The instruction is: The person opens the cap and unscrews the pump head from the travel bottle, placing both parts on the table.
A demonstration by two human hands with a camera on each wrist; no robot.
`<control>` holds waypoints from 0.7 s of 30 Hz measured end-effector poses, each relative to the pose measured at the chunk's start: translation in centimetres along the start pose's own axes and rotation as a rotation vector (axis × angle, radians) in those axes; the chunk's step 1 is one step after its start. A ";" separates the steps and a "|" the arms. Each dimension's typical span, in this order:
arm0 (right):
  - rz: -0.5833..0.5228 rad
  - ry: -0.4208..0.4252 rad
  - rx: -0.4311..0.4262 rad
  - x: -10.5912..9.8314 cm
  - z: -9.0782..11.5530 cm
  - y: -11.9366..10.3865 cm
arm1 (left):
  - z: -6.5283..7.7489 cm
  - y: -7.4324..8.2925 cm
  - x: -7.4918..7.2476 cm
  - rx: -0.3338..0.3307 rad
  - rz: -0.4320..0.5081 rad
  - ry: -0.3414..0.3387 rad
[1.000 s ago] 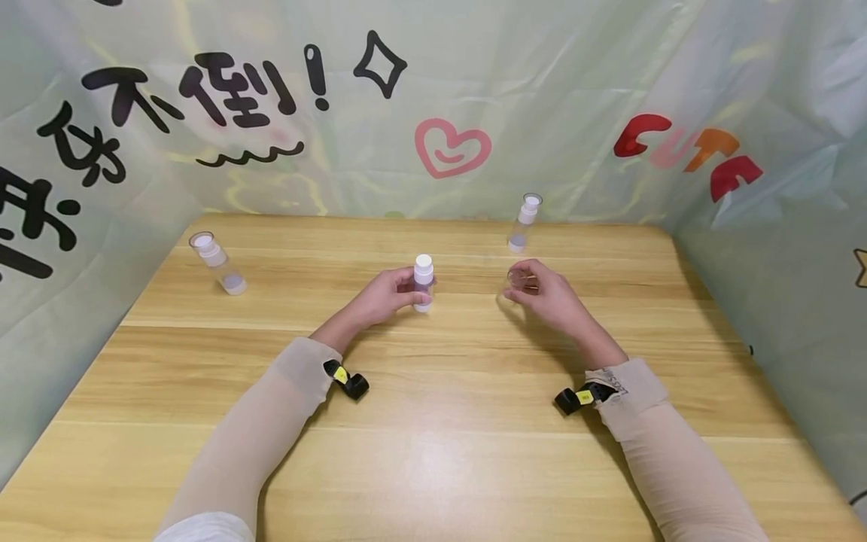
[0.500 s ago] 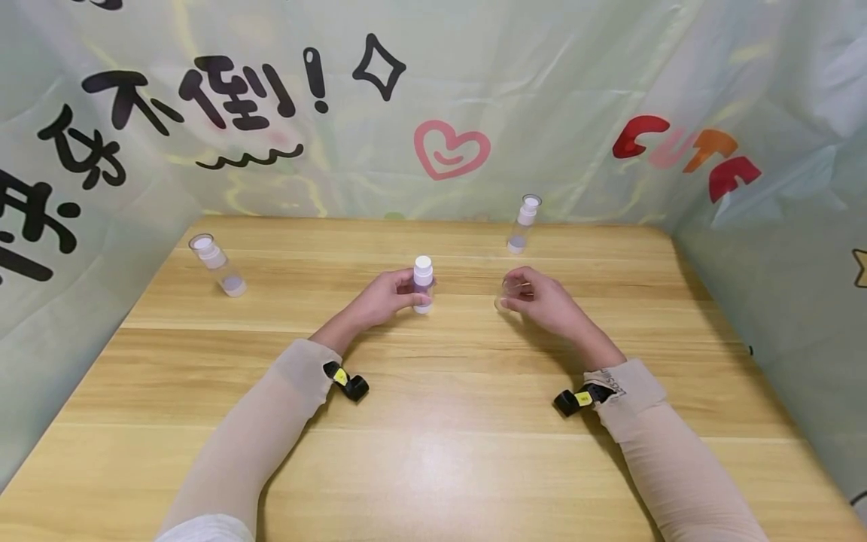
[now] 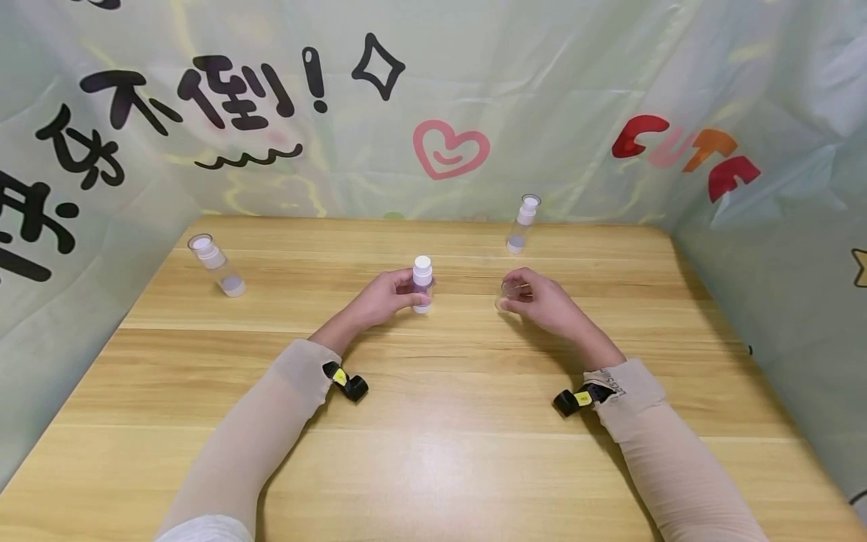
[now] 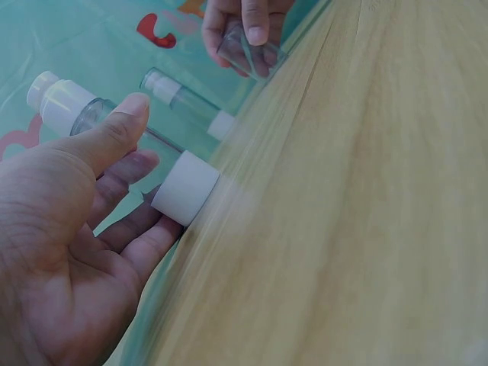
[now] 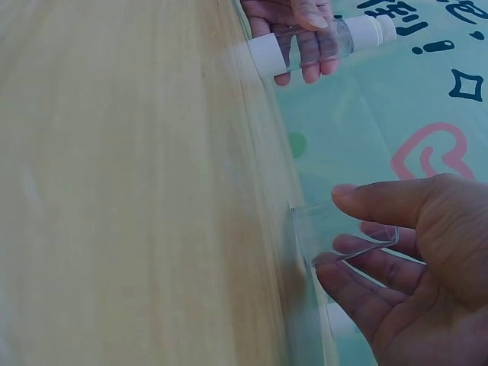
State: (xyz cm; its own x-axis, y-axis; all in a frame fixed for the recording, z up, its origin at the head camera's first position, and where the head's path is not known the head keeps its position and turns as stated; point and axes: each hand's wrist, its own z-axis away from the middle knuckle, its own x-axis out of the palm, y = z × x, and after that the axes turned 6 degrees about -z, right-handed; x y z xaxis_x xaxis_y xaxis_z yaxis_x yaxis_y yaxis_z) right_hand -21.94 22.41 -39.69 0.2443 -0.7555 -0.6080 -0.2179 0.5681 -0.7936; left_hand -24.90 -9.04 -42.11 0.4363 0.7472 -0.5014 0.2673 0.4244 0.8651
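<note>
In the head view my left hand [image 3: 381,299] grips a small clear bottle with a white pump top [image 3: 423,272] and a white base. It stands upright on the table without a cap, the thumb on its near side and fingers behind, as the left wrist view shows at its white base [image 4: 185,188]. Farther right, my right hand [image 3: 545,302] holds a clear, see-through cap [image 5: 324,229] between thumb and fingers. One end of this cap rests on the wooden table [image 3: 433,391]. A gap of bare wood separates the two hands.
Two similar bottles, both wearing clear caps, stand on the table: a left bottle [image 3: 218,263] and a back-right bottle [image 3: 521,223]. A printed pale-green sheet [image 3: 542,98] encloses the table's back and sides. Each wrist carries a small black camera [image 3: 352,387].
My right hand has lowered the clear cap slightly to the left, down onto the table; over the last half second it stays put. The left hand and its bottle remain in place.
</note>
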 end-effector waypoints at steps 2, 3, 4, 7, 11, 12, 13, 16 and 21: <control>-0.001 -0.005 0.001 0.0 0.0 0.0 | 0.0 0.0 0.0 0.001 0.003 -0.001; -0.001 -0.007 0.001 0.0 0.0 0.1 | 0.0 0.0 0.0 0.002 0.003 -0.001; -0.002 -0.010 0.003 0.0 0.0 0.1 | 0.0 0.0 0.0 0.001 0.002 0.000; 0.002 -0.014 0.008 0.0 0.0 0.0 | 0.1 0.0 0.0 -0.002 -0.008 0.003; -0.002 -0.006 0.009 -0.2 0.0 -0.2 | 0.1 0.1 0.0 -0.007 -0.021 0.008; -0.005 0.001 0.011 -0.2 0.1 -0.3 | 0.1 0.1 0.0 -0.007 -0.023 0.010; -0.009 0.008 0.010 -0.3 0.1 -0.4 | 0.1 0.1 0.0 -0.008 -0.024 0.010; -0.036 0.039 -0.002 -0.5 0.1 -0.8 | 0.0 0.1 0.0 -0.007 -0.029 0.012; -0.046 0.122 -0.080 -0.5 0.1 -1.8 | 0.0 0.0 0.0 0.000 -0.019 0.013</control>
State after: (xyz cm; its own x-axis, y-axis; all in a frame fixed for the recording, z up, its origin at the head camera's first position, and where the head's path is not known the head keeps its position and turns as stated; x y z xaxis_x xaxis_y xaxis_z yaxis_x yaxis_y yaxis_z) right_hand -21.60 21.73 -37.96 0.1405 -0.8166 -0.5599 -0.2851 0.5082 -0.8127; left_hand -24.89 -9.02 -42.14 0.4195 0.7458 -0.5175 0.2755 0.4386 0.8554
